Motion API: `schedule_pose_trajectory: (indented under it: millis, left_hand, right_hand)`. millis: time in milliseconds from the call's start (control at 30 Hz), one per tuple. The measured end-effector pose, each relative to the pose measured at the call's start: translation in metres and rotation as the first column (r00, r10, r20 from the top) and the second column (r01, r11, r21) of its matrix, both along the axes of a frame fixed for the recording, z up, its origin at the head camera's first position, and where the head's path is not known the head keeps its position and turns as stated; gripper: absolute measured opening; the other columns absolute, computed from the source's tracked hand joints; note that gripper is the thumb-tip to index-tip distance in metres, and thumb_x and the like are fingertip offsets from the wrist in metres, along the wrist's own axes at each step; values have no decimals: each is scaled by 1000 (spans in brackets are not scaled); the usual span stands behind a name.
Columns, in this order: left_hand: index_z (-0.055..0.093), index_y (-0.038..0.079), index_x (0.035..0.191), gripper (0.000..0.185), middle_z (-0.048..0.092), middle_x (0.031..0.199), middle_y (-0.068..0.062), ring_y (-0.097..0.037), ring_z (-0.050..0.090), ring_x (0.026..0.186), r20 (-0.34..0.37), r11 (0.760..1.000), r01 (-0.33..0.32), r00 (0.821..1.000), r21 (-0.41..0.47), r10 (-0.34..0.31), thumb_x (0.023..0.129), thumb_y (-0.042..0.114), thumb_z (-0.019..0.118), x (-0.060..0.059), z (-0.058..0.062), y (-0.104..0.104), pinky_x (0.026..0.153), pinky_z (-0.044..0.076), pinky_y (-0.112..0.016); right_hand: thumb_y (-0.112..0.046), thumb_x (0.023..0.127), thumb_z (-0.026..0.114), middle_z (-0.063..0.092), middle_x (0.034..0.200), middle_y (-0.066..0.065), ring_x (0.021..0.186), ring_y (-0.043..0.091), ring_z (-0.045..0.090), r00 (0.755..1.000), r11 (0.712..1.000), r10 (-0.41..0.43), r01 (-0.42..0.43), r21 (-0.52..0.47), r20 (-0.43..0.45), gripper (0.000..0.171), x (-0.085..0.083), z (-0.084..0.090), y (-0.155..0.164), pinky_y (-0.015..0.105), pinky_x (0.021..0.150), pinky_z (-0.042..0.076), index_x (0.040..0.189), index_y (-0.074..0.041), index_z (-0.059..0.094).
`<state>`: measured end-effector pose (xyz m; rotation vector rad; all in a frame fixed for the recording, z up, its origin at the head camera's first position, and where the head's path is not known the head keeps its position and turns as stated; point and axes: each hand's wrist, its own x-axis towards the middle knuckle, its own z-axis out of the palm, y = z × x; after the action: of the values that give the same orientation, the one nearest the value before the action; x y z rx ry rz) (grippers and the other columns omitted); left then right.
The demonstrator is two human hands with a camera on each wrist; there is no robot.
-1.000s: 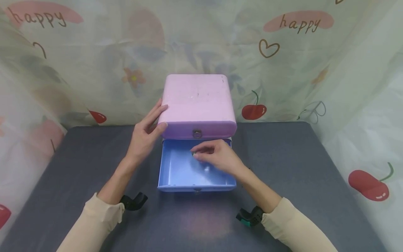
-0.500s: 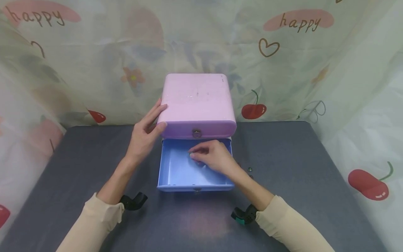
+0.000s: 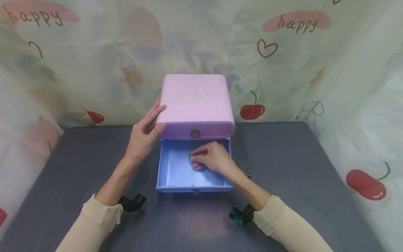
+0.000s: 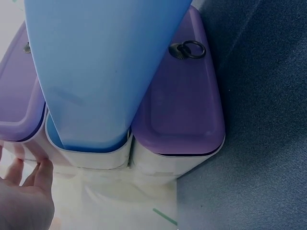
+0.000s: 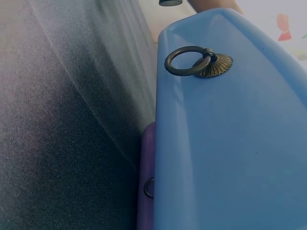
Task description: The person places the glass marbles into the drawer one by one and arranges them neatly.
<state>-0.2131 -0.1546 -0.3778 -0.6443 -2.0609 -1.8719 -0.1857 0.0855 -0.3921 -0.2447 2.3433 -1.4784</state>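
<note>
A pink cabinet [image 3: 196, 98] with purple drawer fronts stands at the table's back, and its middle blue drawer [image 3: 176, 180] is pulled out. My left hand [image 3: 142, 138] rests against the cabinet's left side, thumb near the front corner; the left wrist view shows its fingers [image 4: 44, 177] touching the pale side wall. Over the drawer's inside, my right hand [image 3: 212, 156] pinches a small greenish piece [image 3: 190, 157] between thumb and fingertips; I cannot tell its kind. The right wrist view has the drawer's blue front [image 5: 225, 143] with its ring pull [image 5: 184, 72], while the fingers are hidden.
Several small shiny pieces [image 3: 248, 170] lie on the dark table [image 3: 283, 182] right of the drawer, beside my right forearm. The upper purple drawer [image 3: 176, 130] and lower purple drawer [image 4: 182, 105] are closed. A printed curtain [image 3: 94, 52] surrounds the table's back and sides.
My right hand has shifted a little left and lower over the blue drawer. The forearm's move has uncovered small pieces on the table. My left hand holds its place on the cabinet.
</note>
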Motion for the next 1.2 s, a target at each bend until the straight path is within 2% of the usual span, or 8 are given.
schedule_pose_trajectory:
  millis: [233,467,633,867,1200]
  left_hand:
    - [55,9,143,49,36,158,1,-15,35,144,-7,1000,3,1000,5,-3,96,-4,60,0,0,-1,107,41,-27]
    - [55,10,143,48,36,158,1,-15,34,144,-1,1000,2,1000,1,-2,96,-2,60,0,0,0,108,41,-31]
    - [55,11,143,49,36,158,3,-13,34,144,4,1000,-5,1000,-10,5,96,-2,60,0,0,0,108,40,-31]
    - [56,12,143,49,37,157,4,-14,35,144,0,1000,1,1000,-7,-1,96,-2,60,0,-1,1,108,41,-32]
    - [56,11,142,48,38,157,3,-15,36,144,-3,1000,-5,1000,3,5,96,-2,60,-1,-2,0,106,42,-27]
  right_hand:
    - [-5,90,73,75,78,8,68,16,73,999,999,-3,5,-43,54,19,-1,0,-1,30,64,60,107,1,75]
    - [-10,90,74,75,78,7,68,16,73,999,999,-19,21,-49,43,19,-1,1,-1,30,64,59,107,-2,76]
    - [-10,91,73,75,81,8,71,18,74,999,995,-17,22,-100,51,19,0,1,0,31,66,60,106,0,76]
    - [-9,91,73,75,84,9,74,20,74,1000,984,16,-14,-178,9,20,2,3,4,35,70,60,107,3,75]
    - [-4,91,70,75,95,15,82,22,74,997,961,58,-68,-267,-44,22,12,16,14,39,76,60,110,8,71]
